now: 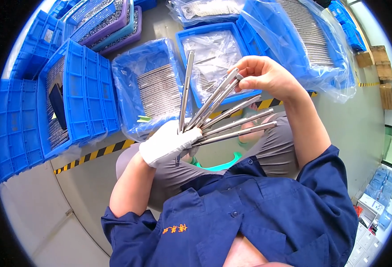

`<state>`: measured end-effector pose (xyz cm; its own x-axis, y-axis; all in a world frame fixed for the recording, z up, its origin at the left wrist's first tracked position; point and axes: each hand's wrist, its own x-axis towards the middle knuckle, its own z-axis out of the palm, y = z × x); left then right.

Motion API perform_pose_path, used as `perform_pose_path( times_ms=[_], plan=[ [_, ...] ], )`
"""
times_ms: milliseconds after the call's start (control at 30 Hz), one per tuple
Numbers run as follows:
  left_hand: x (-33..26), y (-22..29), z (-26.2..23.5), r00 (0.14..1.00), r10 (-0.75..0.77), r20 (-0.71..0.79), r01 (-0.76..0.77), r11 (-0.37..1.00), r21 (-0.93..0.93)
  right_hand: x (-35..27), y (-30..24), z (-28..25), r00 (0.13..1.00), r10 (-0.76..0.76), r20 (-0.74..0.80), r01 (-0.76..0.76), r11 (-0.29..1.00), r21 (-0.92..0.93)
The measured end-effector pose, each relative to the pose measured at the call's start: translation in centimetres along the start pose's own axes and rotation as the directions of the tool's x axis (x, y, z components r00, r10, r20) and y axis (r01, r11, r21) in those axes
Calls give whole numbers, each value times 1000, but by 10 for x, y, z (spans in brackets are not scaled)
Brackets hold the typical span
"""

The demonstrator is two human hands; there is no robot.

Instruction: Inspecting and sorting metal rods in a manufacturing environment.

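My left hand (169,143) wears a white glove and is closed round one end of several slim metal rods (186,91). The rods spread out like a fan above my lap, pointing up and to the right. Small holes or notches show along some of them. My right hand (267,79) is bare, its thumb and fingers pinching the far ends of the middle rods. Just beyond the left hand stands a blue crate (124,73) lined with clear plastic, with a row of similar rods (158,91) inside. A green clip-like piece (144,119) lies at that crate's near edge.
Another blue crate (182,38) ahead holds plastic film and some rods. On the right, a plastic-lined crate (338,73) holds many rods. Blue crates (87,84) stand at left, near baskets (129,38) of small metal parts. Black-and-yellow tape (100,152) marks the floor.
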<state>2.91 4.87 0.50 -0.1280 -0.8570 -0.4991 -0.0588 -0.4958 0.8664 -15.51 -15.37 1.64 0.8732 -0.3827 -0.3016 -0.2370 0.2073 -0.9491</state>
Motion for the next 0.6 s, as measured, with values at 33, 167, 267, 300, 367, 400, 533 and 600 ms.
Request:
perform_pose_path(
  times_ms=[33, 167, 267, 300, 367, 400, 533, 600],
  plan=[
    [1, -1, -1, 1000, -14, 21, 14, 1000, -7, -2, -5, -1, 999, -42, -22, 42, 999, -1],
    [-1, 6, 2, 999, -21, 43, 23, 998, -58, -4, -7, -8, 984, -161, -73, 167, 983, 81],
    [3, -2, 4, 999, 32, 33, -32, 999, -4, -3, -6, -2, 985, -173, -24, 174, 984, 25],
    [3, -2, 4, 999, 6, 46, -6, 1000, -7, -3, -6, -3, 984, -179, 13, 178, 982, 59],
    [3, -1, 4, 998, -24, 65, 26, 1000, -17, -5, -7, -3, 984, -174, 44, 169, 981, 93],
    [2, 0, 5, 995, -52, 88, 54, 998, -25, -7, -9, -3, 988, -154, 32, 152, 987, 58],
    [3, -4, 9, 986, -102, 129, 102, 995, 6, -12, -9, 0, 993, -104, 64, 111, 986, -127],
    [3, -3, 11, 986, -105, 130, 107, 994, -9, -10, -3, 4, 997, -66, 35, 69, 995, -71]
  ],
)
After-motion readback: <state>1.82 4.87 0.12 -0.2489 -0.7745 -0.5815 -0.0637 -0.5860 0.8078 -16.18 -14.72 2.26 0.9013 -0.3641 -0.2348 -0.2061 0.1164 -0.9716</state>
